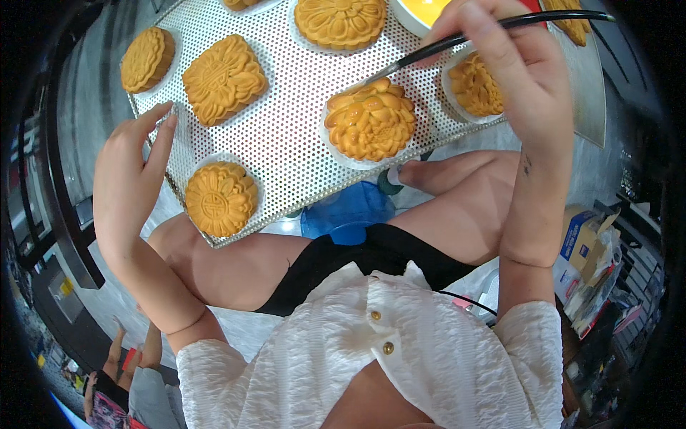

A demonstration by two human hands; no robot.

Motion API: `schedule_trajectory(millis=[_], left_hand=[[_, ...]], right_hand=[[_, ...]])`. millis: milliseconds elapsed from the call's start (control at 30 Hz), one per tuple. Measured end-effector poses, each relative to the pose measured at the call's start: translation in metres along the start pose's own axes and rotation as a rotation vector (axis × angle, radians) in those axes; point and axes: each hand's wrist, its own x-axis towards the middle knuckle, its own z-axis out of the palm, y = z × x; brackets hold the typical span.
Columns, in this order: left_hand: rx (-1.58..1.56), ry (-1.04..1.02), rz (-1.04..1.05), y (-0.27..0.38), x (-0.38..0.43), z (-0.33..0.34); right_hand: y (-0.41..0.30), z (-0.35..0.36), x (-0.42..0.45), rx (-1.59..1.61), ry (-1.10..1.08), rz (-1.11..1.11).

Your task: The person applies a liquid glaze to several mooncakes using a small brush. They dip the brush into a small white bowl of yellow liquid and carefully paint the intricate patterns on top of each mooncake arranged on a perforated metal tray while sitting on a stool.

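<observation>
My right hand [509, 69] holds a thin black-handled brush [429, 52], its metal ferrule pointing down to the left. The brush's tip is at the upper edge of a round flower-patterned mooncake [370, 120], whose top is partly glossy. My left hand [144, 155] rests by the left edge of a perforated metal tray [289, 134], thumb and forefinger apart and nothing visible between them. Near it lie a square-shaped mooncake [224, 80] and a round one [221, 198]. A white bowl of yellow liquid [423, 13] is partly hidden behind my right hand.
More mooncakes, one at the left [147, 60], one at the top [340, 21] and one at the right [474, 86], sit on the tray in pale liners. A blue plastic container [348, 212] stands below its edge. An open cardboard box [587, 246] is at right; other people appear lower left.
</observation>
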Motion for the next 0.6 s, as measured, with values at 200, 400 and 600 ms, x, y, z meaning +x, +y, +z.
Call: schedule_trajectory(millis=[200, 400, 600], left_hand=[[-0.013, -0.004, -0.036, 0.007, -0.001, -0.008], [0.012, 0.012, -0.016, 0.0, -0.004, -0.005], [0.016, -0.02, -0.02, 0.004, 0.0, -0.007]], right_hand=[[0.007, -0.02, 0.002, 0.019, -0.11, -0.058], [0.008, -0.001, 0.0, -0.041, -0.131, -0.131], [0.016, -0.017, 0.004, 0.045, 0.031, -0.11]])
